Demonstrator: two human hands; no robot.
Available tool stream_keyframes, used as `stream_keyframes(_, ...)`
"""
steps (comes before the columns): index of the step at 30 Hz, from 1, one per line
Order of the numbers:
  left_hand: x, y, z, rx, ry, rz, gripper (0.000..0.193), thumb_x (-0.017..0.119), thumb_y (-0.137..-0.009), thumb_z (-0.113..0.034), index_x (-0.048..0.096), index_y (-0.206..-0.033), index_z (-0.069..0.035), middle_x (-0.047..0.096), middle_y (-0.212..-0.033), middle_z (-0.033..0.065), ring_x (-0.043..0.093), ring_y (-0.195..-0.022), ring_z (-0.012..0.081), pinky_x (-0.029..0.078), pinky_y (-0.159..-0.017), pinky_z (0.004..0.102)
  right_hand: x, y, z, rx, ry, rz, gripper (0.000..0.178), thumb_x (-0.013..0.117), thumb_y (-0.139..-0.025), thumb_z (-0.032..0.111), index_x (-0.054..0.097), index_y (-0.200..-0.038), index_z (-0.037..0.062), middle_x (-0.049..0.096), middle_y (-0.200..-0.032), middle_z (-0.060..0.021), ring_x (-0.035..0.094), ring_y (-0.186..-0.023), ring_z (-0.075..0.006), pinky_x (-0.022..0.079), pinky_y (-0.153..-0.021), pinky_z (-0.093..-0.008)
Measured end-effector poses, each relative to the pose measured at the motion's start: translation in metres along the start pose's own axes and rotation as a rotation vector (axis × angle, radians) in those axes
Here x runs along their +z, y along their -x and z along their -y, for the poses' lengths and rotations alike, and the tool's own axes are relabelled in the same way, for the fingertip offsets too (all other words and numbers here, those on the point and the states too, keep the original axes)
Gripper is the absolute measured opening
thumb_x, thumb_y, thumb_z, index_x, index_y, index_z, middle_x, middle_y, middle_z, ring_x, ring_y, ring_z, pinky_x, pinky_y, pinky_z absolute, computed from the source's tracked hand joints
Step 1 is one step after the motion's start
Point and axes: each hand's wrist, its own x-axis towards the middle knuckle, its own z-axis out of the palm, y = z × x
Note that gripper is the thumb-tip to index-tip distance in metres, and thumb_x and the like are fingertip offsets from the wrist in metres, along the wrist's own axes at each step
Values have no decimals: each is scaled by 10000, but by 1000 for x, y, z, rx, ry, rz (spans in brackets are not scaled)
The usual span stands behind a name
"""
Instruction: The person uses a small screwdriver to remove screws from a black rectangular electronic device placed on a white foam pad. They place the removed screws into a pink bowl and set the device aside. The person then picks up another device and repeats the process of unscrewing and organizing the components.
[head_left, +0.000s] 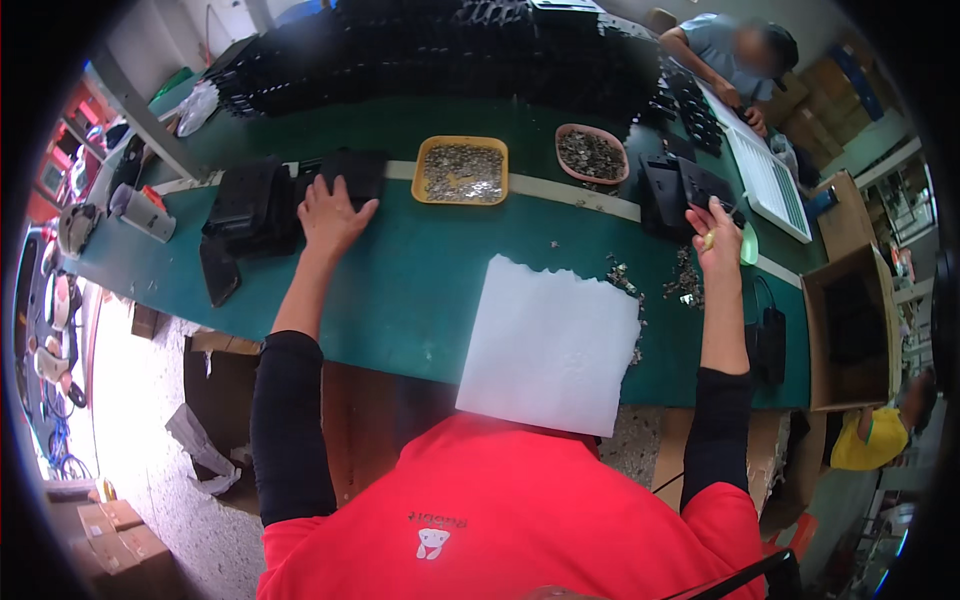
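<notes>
My left hand [335,218] lies with fingers spread on the near edge of a flat black plastic piece [360,170], beside a pile of black plastic parts [250,200]. Over at the right, my right hand [716,240] pinches the edge of a thin black plastic panel [706,184], next to more stacked black parts [660,190]. Something yellow shows at its fingers. Small metal pieces [686,278] lie scattered on the table close to that wrist. A white sheet [550,345] with a ragged far edge rests between my arms, over the table's front edge.
On the green table [420,300] stand a yellow tray [462,199] and a pink tray [592,180], both holding small metal pieces. Black parts [440,75] are heaped behind. A cardboard box [850,335] stands right. A co-worker [735,60] works at the far right.
</notes>
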Motion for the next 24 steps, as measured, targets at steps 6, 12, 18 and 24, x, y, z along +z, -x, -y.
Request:
stream_keyframes(6, -9, 4, -9, -66, -59, 153, 886, 618, -795, -661, 443, -1372, -12, 355, -1470, 276, 326, -1376, 403, 338, -1040, 599, -13, -6, -8, 77, 3, 25, 225, 744, -849, 216, 586, -953, 94, 683, -839, -96, 705, -668, -206, 367, -363, -244)
stream_keyframes(12, 2, 6, -20, -23, -156, 20, 635, 637, -866, -467, 517, -1292, -13, 478, -1386, 225, 446, -1279, 412, 393, -993, 586, -8, 4, 2, 111, 80, 9, 264, 709, -869, 251, 608, -1034, 71, 691, -929, -93, 658, -637, -212, 372, -437, -283)
stream_keyframes(18, 16, 1, 6, 129, -91, -93, 391, 574, -949, -286, 586, -1233, -18, 584, -1295, 171, 584, -1138, 343, 457, -946, 473, 6, 30, 5, 73, 82, 72, 268, 686, -899, 287, 607, -1002, 53, 713, -884, -139, 620, -555, -171, 351, -376, -247)
stream_keyframes(24, -29, 23, -27, 308, -142, -364, 464, 624, -924, -289, 564, -1276, 8, 584, -1284, 214, 574, -1175, 346, 465, -974, 434, -1, 34, -7, 98, 264, -31, 406, 695, -890, 377, 597, -989, -5, 715, -862, -180, 580, -515, -143, 354, -371, -222)
